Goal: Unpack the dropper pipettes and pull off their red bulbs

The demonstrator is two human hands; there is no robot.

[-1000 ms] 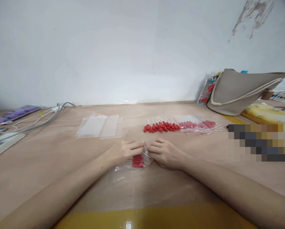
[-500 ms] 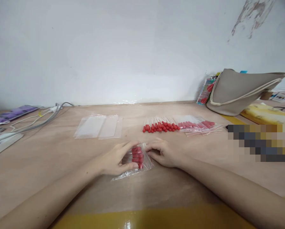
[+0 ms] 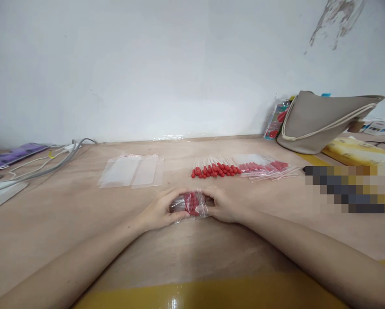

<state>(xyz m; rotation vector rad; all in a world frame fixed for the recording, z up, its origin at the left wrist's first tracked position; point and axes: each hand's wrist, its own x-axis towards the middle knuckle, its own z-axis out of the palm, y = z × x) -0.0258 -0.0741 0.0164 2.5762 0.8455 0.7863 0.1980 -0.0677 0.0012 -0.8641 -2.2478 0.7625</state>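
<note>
L hand (image 3: 158, 211) + R hand (image 3: 223, 205) both gripping small clear plastic zip bag of red-tipped sticks (image 3: 190, 203) (on wooden table (image 3: 83, 223)), just in front of loose red-tipped sticks row (image 3: 213, 170).

- A single camera on the person's head faces forward and slightly down over the table (image 3: 66, 223) toward the far wall (image 3: 147, 64).
- It sits near: the left hand (image 3: 158, 210) and right hand (image 3: 223, 206), gripping a bag (image 3: 192, 204), lie at the centre.

A home packing bench — plywood table (image 3: 66, 223), handbag (image 3: 318, 122), scuffed wall (image 3: 147, 64).
</note>
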